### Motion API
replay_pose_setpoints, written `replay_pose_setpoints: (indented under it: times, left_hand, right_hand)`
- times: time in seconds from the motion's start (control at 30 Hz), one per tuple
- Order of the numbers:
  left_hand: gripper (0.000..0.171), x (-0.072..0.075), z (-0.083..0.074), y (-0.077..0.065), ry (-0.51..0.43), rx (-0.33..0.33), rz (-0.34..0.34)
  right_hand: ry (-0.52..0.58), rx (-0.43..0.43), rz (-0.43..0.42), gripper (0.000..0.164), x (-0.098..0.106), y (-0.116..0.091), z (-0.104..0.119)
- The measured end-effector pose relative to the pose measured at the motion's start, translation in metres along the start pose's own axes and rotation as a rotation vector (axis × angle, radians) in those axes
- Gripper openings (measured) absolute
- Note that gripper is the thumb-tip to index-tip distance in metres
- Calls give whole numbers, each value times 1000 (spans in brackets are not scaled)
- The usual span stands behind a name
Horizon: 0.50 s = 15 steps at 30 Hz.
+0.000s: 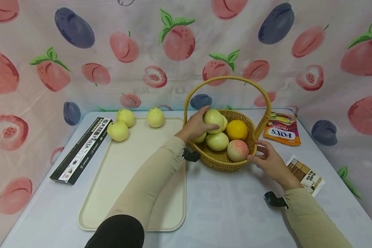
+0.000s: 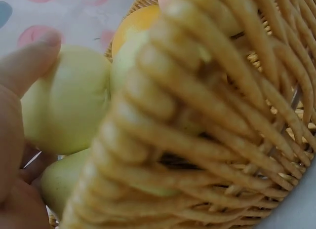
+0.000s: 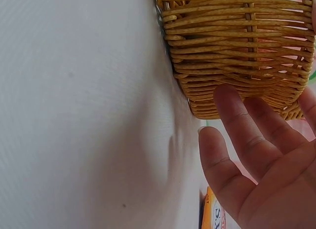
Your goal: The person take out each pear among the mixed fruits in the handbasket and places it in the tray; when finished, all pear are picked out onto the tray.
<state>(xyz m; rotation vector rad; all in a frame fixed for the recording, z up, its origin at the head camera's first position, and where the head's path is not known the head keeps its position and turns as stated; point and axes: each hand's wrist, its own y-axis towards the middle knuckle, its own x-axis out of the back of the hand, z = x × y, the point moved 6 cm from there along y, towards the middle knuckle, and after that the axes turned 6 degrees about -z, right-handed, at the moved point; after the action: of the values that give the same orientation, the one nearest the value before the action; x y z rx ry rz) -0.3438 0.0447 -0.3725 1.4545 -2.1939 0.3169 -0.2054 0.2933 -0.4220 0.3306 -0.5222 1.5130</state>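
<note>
My left hand (image 1: 196, 124) reaches over the rim of the wicker basket (image 1: 221, 165) and grips a round yellow-green apple (image 1: 213, 120) between thumb and fingers. In the left wrist view, that apple (image 2: 69, 98) sits above another pale green fruit (image 2: 64, 182). Inside the basket are more yellow-green apples (image 1: 217, 141), an orange (image 1: 237, 130) and a pink-and-cream peach (image 1: 238, 151). At the basket's right side, my right hand (image 1: 271, 162) touches the rim near the handle base. Its fingers (image 3: 242, 128) are fairly straight against the woven wall in the right wrist view.
A cream tray (image 1: 127, 179) holds yellow-green apples (image 1: 155, 117) along its far edge. Beside it lies a black pasta box (image 1: 82, 150). Right of the basket are an orange-red Fox's candy bag (image 1: 282, 128) and a brown-and-white packet (image 1: 305, 174). The arched handle (image 1: 226, 78) rises over the basket.
</note>
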Motion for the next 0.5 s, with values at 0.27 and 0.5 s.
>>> replay_pose_setpoints:
  times: [0.27,0.5]
  left_hand:
    - [91,-2,-1,0,-14,-4,-9]
    - [89,-4,-3,-2,-11,-46,-56]
  right_hand:
    - [1,6,-3,87,0,1,0]
    - [0,0,-1,88,0,1,-2]
